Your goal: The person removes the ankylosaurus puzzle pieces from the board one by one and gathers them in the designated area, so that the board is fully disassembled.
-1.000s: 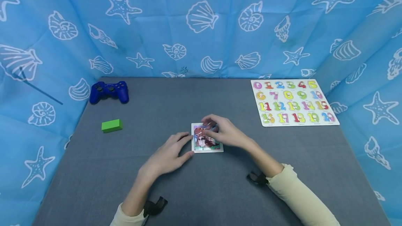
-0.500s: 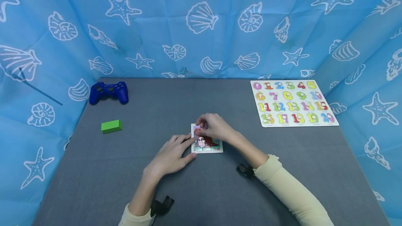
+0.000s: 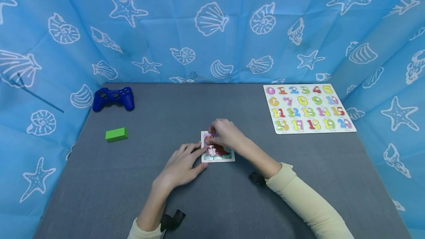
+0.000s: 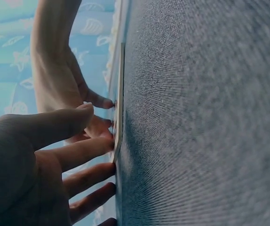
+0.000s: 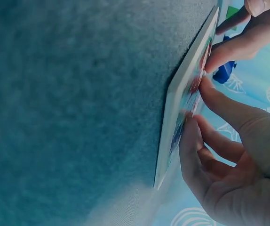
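A small square picture puzzle (image 3: 217,152) in a white frame lies flat on the grey cloth, its red, purple and green picture partly covered. My left hand (image 3: 180,167) rests at its left side with fingers fairly straight; the index fingertip touches the picture and the thumb lies by the lower left corner. Over the upper part of the puzzle my right hand (image 3: 227,134) curls its fingers down. In the right wrist view, the thumb and index fingertip of the right hand (image 5: 238,155) pinch at a puzzle piece (image 5: 196,96), whose outline is mostly hidden.
A blue game controller (image 3: 113,99) lies at the back left, with a green block (image 3: 116,134) in front of it. At the back right is a white number board (image 3: 307,108). A blue shell-patterned curtain (image 3: 212,47) hangs behind the table.
My right hand has shifted left across the puzzle, to its upper left part, and its fingers have curled in closer. The left hand has moved slightly right, its index finger now over the frame.
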Motion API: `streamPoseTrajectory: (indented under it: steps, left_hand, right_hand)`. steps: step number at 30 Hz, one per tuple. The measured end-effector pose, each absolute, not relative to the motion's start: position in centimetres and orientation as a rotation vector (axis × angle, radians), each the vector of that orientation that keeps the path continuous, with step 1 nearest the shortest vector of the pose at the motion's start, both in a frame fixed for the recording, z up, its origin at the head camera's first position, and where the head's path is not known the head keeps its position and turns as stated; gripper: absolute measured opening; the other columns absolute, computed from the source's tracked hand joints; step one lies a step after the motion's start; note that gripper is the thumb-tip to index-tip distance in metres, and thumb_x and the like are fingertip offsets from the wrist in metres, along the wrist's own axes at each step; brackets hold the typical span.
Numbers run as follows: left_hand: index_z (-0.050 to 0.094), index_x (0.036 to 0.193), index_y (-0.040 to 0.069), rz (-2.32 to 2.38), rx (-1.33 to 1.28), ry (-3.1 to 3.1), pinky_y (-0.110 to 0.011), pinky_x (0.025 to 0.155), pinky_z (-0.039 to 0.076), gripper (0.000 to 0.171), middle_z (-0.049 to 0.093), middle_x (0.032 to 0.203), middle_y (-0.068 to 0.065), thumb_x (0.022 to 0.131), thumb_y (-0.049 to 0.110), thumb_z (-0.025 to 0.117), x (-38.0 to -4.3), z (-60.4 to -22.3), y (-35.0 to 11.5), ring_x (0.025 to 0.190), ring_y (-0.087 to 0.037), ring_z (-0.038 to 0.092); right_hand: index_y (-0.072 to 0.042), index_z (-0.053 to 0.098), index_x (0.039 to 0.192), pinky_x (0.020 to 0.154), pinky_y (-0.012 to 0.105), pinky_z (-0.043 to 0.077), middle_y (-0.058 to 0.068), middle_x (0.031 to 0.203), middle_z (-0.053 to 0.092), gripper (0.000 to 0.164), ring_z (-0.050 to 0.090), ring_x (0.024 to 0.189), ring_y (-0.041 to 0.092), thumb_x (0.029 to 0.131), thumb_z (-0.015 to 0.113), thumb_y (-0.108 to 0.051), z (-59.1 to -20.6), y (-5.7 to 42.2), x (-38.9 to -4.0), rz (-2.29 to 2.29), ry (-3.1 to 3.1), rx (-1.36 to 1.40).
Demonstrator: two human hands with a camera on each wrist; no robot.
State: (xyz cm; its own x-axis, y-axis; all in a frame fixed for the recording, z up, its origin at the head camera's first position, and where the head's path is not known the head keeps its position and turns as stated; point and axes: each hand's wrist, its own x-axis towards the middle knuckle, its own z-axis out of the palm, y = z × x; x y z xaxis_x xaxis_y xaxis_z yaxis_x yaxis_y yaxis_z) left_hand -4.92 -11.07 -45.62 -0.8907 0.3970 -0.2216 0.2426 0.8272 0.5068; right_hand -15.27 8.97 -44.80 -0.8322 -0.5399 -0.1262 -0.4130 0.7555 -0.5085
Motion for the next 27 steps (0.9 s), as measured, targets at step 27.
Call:
streamPoseTrajectory:
  steps: [27]
  left_hand:
    - [0.05, 0.165, 0.024, 0.672, 0.464, 2.708, -0.065, 0.121, 0.042, 0.059, 0.045, 0.173, -0.009, 0.11, 0.041, 0.064, -4.68, -45.57, -10.77, 0.158, -0.038, 0.041]
  right_hand:
    - [-0.005, 0.076, 0.106, 0.076, 0.027, 0.054, 0.008, 0.102, 0.072, 0.029, 0.064, 0.088, 0.016, 0.095, 0.087, -0.03, -45.29, 9.83, -15.61, -0.808, 2.61, -0.77]
